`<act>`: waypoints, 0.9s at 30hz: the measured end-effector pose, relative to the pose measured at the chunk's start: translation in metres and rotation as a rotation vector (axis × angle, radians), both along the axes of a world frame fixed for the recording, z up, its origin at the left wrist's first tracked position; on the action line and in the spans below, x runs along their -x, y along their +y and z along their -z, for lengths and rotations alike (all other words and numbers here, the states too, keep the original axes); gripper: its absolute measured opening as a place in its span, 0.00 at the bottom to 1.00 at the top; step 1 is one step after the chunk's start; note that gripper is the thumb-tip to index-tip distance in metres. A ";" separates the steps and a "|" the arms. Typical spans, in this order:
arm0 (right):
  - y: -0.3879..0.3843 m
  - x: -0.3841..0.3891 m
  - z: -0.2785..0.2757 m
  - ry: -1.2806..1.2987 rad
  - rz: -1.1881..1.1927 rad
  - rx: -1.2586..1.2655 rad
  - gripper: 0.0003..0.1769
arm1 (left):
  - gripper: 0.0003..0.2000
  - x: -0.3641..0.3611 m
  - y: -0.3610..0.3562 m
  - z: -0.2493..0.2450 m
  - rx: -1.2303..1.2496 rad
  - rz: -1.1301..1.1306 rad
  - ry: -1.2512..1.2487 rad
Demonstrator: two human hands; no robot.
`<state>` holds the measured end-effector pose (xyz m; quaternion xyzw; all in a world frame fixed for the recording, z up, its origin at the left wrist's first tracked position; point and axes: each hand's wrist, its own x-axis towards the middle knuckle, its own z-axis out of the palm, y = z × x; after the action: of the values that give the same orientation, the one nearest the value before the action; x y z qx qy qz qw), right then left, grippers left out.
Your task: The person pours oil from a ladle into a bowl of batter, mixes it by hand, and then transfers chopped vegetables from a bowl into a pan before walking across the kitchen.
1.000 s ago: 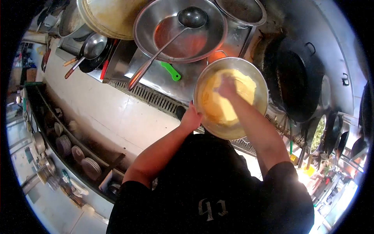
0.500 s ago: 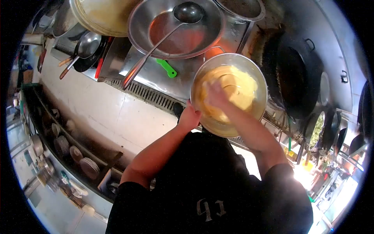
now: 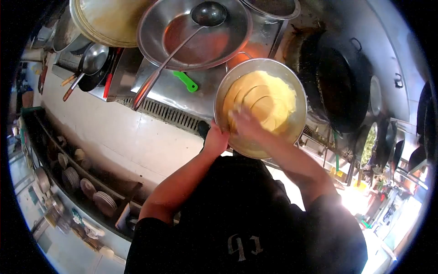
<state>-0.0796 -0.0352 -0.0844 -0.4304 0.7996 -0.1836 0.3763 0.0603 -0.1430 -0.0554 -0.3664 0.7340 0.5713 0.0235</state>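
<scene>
A round metal bowl [image 3: 299, 116] is tilted towards me in front of my body, with a thick yellow batter [image 3: 276, 98] spread inside in curved ridges. My left hand [image 3: 216, 138] is closed on its left rim, fingers partly hidden beneath. Inside the bowl, at the near left part of the batter, is my right hand [image 3: 246, 123], palm side down. Motion blurs its fingers, so I cannot make out their shape. Left of the bowl, a green plastic tool [image 3: 186, 82] lies on the steel counter [image 3: 157, 89].
A wide steel basin [image 3: 150, 43] holds a long-handled ladle [image 3: 169, 59], its handle jutting over the counter edge. At right stands a large black wok [image 3: 340, 82]. A pale round tub [image 3: 107, 23] is at upper left. Below left, a shelf [image 3: 132, 194] carries stacked plates [image 3: 105, 202].
My right hand has swept through the batter towards the near side of the bowl, leaving fresh ridges. My left hand keeps its hold on the rim. The whole view has shifted slightly.
</scene>
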 end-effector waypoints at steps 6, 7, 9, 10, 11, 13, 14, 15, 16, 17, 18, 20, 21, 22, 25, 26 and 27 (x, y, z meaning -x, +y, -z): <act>0.094 0.060 0.001 0.585 -0.009 -0.346 0.34 | 0.25 -0.009 0.002 0.006 0.031 0.004 0.052; 0.081 0.089 0.013 0.587 0.161 -0.340 0.40 | 0.25 -0.006 0.002 0.005 0.000 0.008 0.011; 0.022 0.098 0.008 0.562 0.109 -0.317 0.44 | 0.25 -0.002 0.004 0.007 -0.028 -0.002 -0.028; -0.013 0.082 -0.015 0.372 0.092 -0.426 0.46 | 0.25 -0.003 0.005 0.008 -0.023 -0.016 -0.018; -0.020 0.059 -0.005 0.314 0.011 -0.336 0.44 | 0.26 -0.003 0.004 0.008 -0.017 -0.027 -0.006; 0.010 0.007 0.025 0.432 -0.274 0.035 0.38 | 0.25 -0.001 0.000 -0.005 -0.052 -0.039 0.008; 0.040 -0.009 0.032 0.410 -0.345 0.037 0.37 | 0.25 -0.001 0.000 -0.010 -0.092 -0.060 0.015; 0.069 -0.016 0.041 0.382 -0.415 0.037 0.36 | 0.25 -0.003 0.000 -0.007 -0.098 -0.064 0.015; 0.073 -0.010 0.000 0.324 -0.222 -0.206 0.35 | 0.25 -0.006 0.001 -0.002 -0.052 -0.048 0.071; 0.072 0.002 -0.047 0.266 -0.029 -0.442 0.34 | 0.25 -0.006 0.001 0.002 -0.003 -0.035 0.129; 0.101 0.033 -0.004 0.576 -0.056 -0.500 0.34 | 0.25 -0.005 0.000 0.003 0.000 -0.044 0.131; 0.101 0.093 0.036 0.607 0.128 -0.357 0.37 | 0.25 -0.006 0.003 0.004 -0.053 -0.023 0.068; 0.087 0.120 0.077 0.606 -0.010 -0.242 0.42 | 0.25 -0.004 0.003 0.005 -0.050 -0.020 0.068; 0.047 0.105 0.035 0.513 0.039 -0.274 0.42 | 0.25 -0.004 0.004 0.006 -0.076 -0.025 0.058; -0.026 0.028 -0.007 0.520 -0.224 -0.163 0.36 | 0.26 -0.007 0.001 -0.002 -0.063 -0.018 0.045; -0.011 0.004 -0.016 0.344 -0.200 0.124 0.31 | 0.26 -0.005 -0.001 -0.005 -0.030 -0.004 0.054; 0.006 -0.005 -0.023 0.349 -0.204 0.123 0.31 | 0.26 -0.004 -0.002 -0.005 -0.031 -0.007 0.060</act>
<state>-0.0742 -0.0293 -0.0615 -0.5565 0.7922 -0.1156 0.2220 0.0646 -0.1448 -0.0502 -0.3515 0.7240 0.5935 0.0051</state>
